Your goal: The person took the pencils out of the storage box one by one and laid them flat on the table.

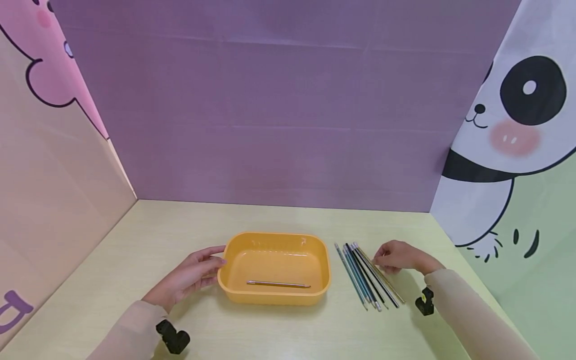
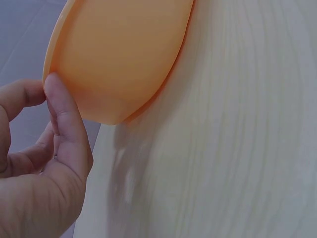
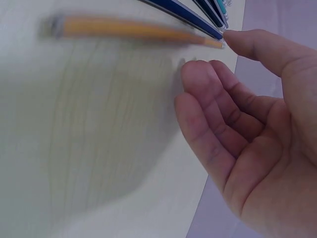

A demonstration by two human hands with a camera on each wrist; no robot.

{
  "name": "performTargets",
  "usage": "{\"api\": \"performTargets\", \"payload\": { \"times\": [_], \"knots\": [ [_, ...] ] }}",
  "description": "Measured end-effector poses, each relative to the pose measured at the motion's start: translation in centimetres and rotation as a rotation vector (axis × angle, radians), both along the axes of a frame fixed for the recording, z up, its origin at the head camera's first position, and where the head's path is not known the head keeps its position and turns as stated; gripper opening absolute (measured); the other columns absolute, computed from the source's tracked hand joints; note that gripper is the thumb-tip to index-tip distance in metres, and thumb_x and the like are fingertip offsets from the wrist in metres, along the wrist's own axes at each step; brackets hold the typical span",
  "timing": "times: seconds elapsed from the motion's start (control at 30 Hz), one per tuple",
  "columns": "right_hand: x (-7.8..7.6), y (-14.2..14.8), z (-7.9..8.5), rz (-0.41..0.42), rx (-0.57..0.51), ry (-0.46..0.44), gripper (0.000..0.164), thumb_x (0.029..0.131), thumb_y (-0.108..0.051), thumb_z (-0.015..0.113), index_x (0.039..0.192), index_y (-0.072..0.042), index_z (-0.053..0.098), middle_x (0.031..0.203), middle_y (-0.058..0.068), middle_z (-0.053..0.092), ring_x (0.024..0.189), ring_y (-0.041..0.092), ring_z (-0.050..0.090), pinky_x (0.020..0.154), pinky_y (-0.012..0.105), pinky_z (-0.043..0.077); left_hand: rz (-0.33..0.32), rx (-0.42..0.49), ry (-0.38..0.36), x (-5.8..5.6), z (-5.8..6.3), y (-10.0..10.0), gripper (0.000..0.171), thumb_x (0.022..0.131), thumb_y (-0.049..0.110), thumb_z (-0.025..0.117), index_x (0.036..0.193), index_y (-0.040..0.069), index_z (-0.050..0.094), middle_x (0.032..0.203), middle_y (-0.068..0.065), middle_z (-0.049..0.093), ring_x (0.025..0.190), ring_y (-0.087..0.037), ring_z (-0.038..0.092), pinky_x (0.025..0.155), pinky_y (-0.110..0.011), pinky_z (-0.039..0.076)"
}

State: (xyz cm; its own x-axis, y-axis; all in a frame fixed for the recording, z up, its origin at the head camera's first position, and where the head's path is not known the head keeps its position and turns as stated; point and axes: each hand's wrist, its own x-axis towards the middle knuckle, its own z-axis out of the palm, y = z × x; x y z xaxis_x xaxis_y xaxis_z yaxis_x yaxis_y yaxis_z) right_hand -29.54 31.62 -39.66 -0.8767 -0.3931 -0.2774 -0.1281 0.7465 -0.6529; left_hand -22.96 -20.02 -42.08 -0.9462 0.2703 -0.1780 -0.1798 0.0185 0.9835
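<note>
A yellow plastic tray [image 1: 275,298] rests on the table with one pencil [image 1: 279,284] lying across its floor. My left hand [image 1: 189,277] pinches the tray's left rim, its thumb inside and fingers outside, as the left wrist view [image 2: 59,163] confirms. To the right of the tray lies a loose bundle of several pencils [image 1: 360,275], mostly blue, black and white. My right hand [image 1: 400,257] is at the bundle's right side, close to a golden pencil [image 1: 391,287]. In the right wrist view, an orange pencil [image 3: 124,29] looks blurred, and a gap shows between thumb and fingertips.
The pale wooden table [image 1: 189,225] meets a purple back panel [image 1: 288,110]. A side panel with a pink cartoon figure [image 1: 54,80] stands on the left, and one with a panda drawing [image 1: 517,165] on the right. Black cameras are strapped to both wrists.
</note>
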Motion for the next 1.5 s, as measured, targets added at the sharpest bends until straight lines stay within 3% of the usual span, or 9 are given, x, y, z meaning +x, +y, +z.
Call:
{"api": "performTargets", "payload": {
  "times": [0.4,1.5],
  "knots": [
    [0.0,-0.1,0.5,-0.014,-0.008,0.003,0.019,0.095,-0.018,0.066,0.101,0.0,0.064,0.077,0.006,0.061,0.069,0.018,0.055,0.062,0.033,0.05,0.007,0.0,-0.005,0.1,0.1,0.1,0.068,0.099,0.015,0.063,0.153,-0.006,0.029,0.112,-0.013,0.063,0.092,-0.019,0.067,0.08,-0.028,0.058],
    [-1.0,-3.2,4.3,0.102,0.035,0.091,0.022,0.097,-0.02,0.063,0.107,-0.001,0.066,0.093,0.011,0.068,0.078,0.021,0.063,0.068,0.034,0.055,0.031,-0.017,-0.021,-0.1,0.2,0.1,0.066,0.098,0.015,0.064,0.152,-0.004,0.031,0.112,-0.015,0.063,0.09,-0.02,0.067,0.08,-0.028,0.058]
  ]
}}
